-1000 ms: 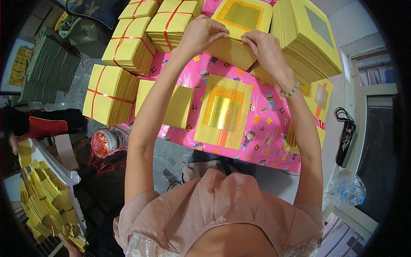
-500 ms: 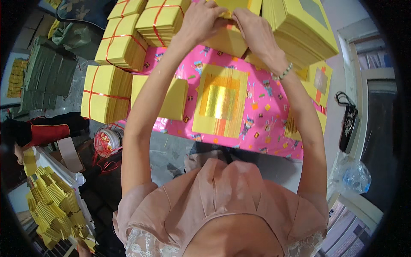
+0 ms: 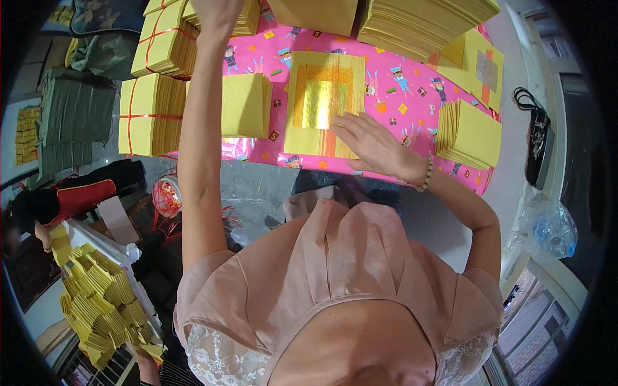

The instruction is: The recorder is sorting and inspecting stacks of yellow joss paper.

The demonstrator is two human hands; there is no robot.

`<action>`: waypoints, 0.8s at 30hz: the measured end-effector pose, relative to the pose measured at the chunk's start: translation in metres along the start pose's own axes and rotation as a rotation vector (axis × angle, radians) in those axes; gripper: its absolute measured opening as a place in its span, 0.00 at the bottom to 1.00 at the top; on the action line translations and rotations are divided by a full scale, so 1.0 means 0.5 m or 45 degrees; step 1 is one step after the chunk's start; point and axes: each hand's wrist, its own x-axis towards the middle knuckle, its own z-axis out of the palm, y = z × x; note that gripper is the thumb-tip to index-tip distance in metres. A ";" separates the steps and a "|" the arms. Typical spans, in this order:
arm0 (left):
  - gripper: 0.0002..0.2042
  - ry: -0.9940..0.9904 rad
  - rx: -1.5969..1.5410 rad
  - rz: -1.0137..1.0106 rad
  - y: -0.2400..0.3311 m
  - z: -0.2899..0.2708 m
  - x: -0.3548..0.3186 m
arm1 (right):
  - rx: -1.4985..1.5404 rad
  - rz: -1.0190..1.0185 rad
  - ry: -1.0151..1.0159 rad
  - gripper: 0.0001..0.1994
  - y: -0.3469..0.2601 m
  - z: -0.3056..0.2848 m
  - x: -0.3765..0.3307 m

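My right hand lies nearly flat with fingers stretched, its fingertips at the right side of a yellow paper stack bearing a shiny gold foil square and an orange border. Up at the top edge, my left hand is cut off by the frame, so its fingers are hidden; it is nearest to the bundles of yellow paper tied with red string. Left of the foil-faced stack sits a plain yellow stack. A fanned yellow stack rests to its right.
A pink patterned cloth covers the table. Tall yellow stacks stand at the back right. At lower left, another person's hand is by a table of folded yellow papers. A clear plastic bag lies at right.
Both hands were together at the far stacks. My right hand has come back toward me onto the foil-faced stack; my left has moved left and partly out of the frame. The view has shifted.
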 end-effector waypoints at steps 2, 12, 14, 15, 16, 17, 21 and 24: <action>0.10 0.034 -0.172 -0.105 0.042 -0.014 -0.025 | -0.135 -0.006 0.107 0.27 0.004 0.032 -0.019; 0.10 0.174 -0.107 -0.065 0.198 -0.218 -0.209 | -0.200 0.038 -0.066 0.25 0.001 0.077 -0.014; 0.10 0.171 -0.098 -0.119 0.205 -0.237 -0.242 | -0.211 0.004 -0.004 0.23 0.008 0.092 -0.016; 0.11 0.148 -0.096 -0.149 0.205 -0.245 -0.257 | -0.259 0.031 -0.002 0.22 0.012 0.103 -0.016; 0.11 0.128 -0.088 -0.180 0.206 -0.255 -0.271 | -0.305 0.052 0.000 0.21 0.011 0.105 -0.014; 0.11 0.095 -0.077 -0.172 0.205 -0.267 -0.284 | -0.304 0.054 0.005 0.21 0.012 0.105 -0.012; 0.11 0.147 -0.046 -0.198 0.223 -0.283 -0.319 | -0.295 0.005 0.130 0.18 0.012 0.098 -0.007; 0.11 0.089 -0.017 -0.198 0.242 -0.298 -0.342 | -0.139 0.065 0.232 0.19 0.024 0.084 -0.017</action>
